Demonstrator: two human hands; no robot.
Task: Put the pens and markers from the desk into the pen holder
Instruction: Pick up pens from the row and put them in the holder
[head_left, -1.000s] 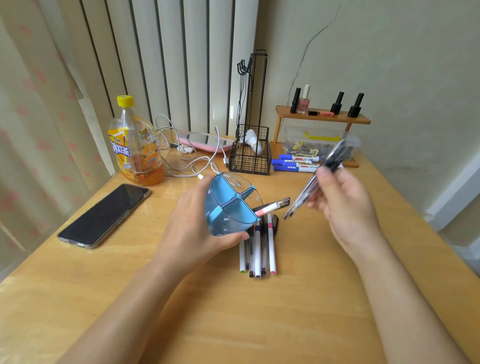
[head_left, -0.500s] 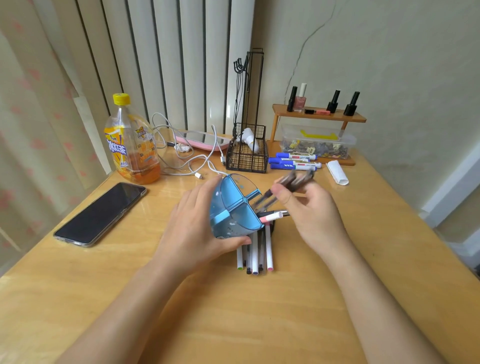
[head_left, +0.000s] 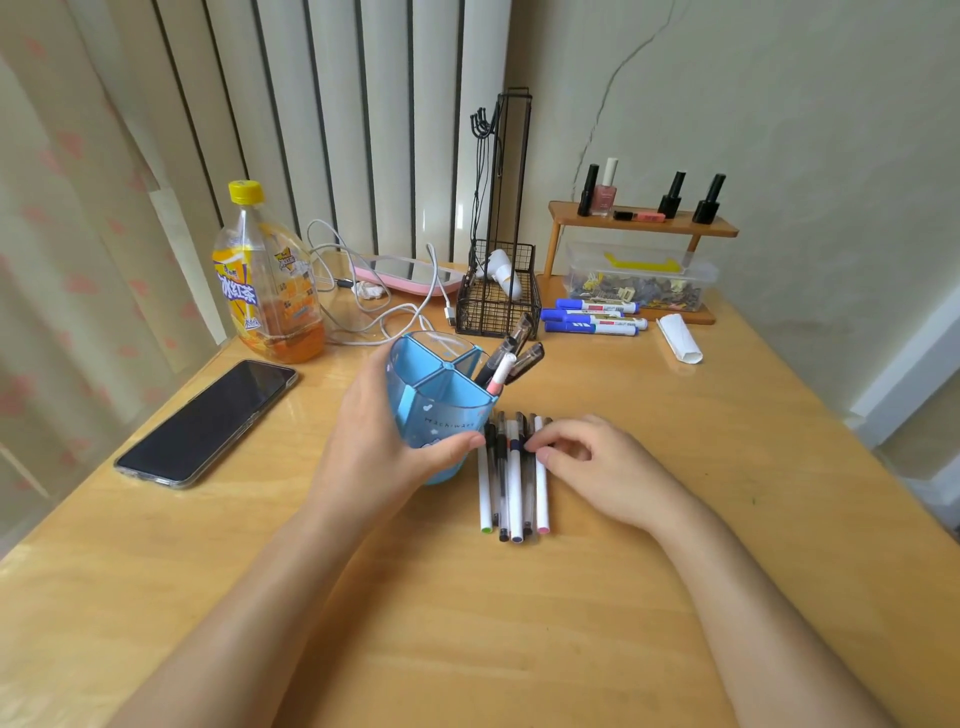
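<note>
My left hand (head_left: 382, 447) grips the blue, divided pen holder (head_left: 439, 402), which now stands nearly upright on the desk. Several pens (head_left: 511, 356) stick out of its right compartment. Just right of the holder lies a row of several pens (head_left: 514, 483) on the desk, tips toward me. My right hand (head_left: 587, 460) rests on the right side of that row, fingertips touching the pens, not clearly closed on any. Three blue markers (head_left: 592, 317) lie farther back by the wire basket.
A phone (head_left: 208, 421) lies at left, an orange drink bottle (head_left: 267, 280) behind it with white cables (head_left: 374, 306). A black wire basket (head_left: 498, 296), a wooden shelf (head_left: 644, 226) with nail polish bottles, a clear box (head_left: 639, 278) and a rolled paper (head_left: 680, 340) stand at the back.
My right hand dropped its bundle of pens into the holder and came down onto the row on the desk. The left hand tipped the holder back toward upright.
</note>
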